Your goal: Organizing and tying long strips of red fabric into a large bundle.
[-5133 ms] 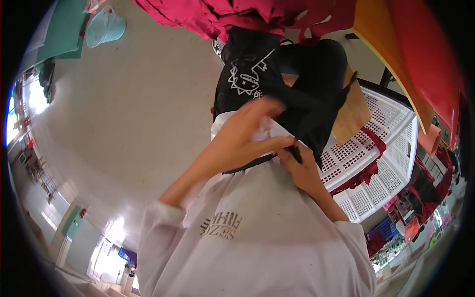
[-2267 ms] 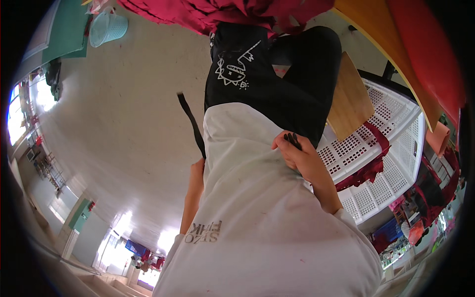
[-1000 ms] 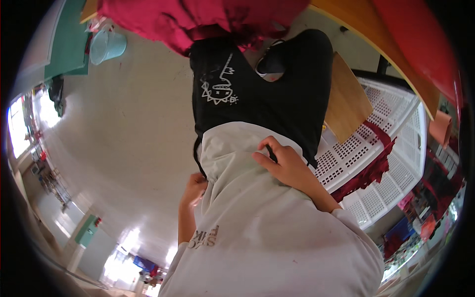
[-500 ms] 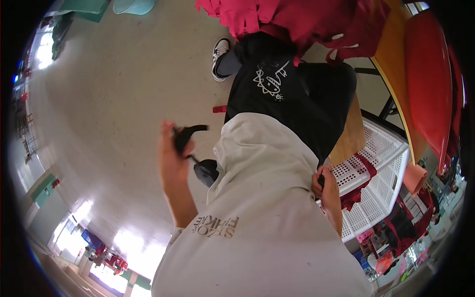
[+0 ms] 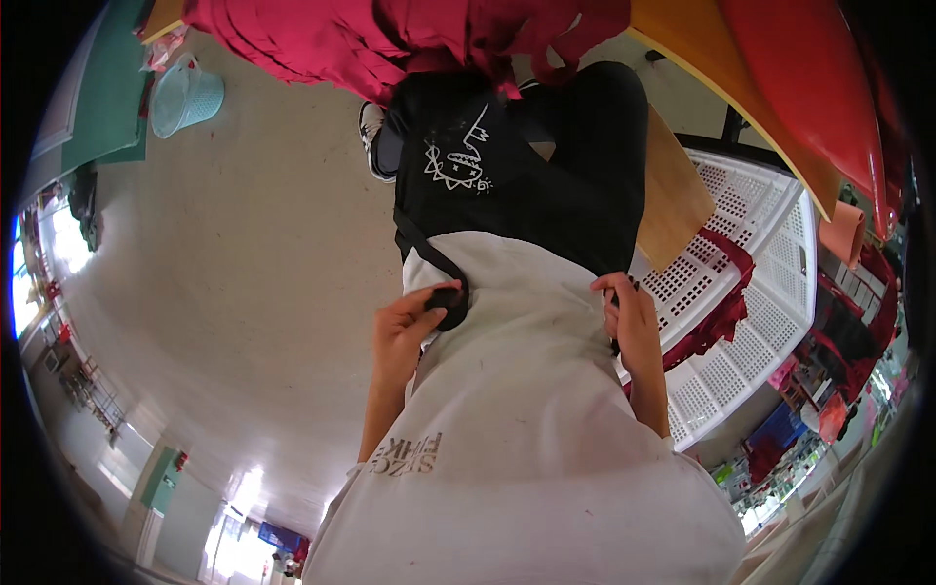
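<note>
A black apron (image 5: 546,200) with a white line drawing lies over my lap, below the white shirt (image 5: 526,390). From its left side runs a black strap (image 5: 429,248), curving down to my left hand (image 5: 400,336). That hand pinches the bunched strap between thumb and fingers, against the left of my waist. On the other side, my right hand (image 5: 632,317) is closed at the right of my waist, its fingers round a dark piece that looks like the opposite strap. Most of that piece is hidden by the fingers.
Crimson cloth (image 5: 390,39) is heaped before my knees, by a wooden table edge (image 5: 721,83). White slotted plastic baskets (image 5: 721,390) with dark red cloth (image 5: 717,322) stand close at my right. A red rounded object (image 5: 799,88) rests on the table. Far left stands a light blue basket (image 5: 187,97).
My left hand has come in from the left with the black strap and now holds it against my waist. My right hand stays at the right side. The view has shifted.
</note>
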Tool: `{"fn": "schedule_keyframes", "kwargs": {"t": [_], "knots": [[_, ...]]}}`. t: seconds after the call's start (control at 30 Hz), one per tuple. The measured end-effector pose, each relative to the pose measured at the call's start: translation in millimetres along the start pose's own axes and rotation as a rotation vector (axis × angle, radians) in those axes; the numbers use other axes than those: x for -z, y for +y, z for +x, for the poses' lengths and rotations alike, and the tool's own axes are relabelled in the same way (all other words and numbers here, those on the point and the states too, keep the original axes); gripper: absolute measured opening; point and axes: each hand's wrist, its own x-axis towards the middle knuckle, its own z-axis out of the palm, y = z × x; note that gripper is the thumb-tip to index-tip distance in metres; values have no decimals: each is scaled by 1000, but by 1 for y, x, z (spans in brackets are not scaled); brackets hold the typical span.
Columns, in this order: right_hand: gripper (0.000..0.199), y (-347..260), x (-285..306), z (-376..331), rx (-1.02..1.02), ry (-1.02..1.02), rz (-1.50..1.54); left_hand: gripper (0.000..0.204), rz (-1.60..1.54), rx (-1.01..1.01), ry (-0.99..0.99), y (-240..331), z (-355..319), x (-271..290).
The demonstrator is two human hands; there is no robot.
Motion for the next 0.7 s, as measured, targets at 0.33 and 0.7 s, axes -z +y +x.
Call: {"fn": "schedule_keyframes", "kwargs": {"t": [0.33,0.7], "knots": [[28,-5,5,9,94,104,89,23,-393,-60,468,-5,-9,22],[33,-17,-14,12,-111,119,221,19,-461,5,573,-26,-20,14]]}}
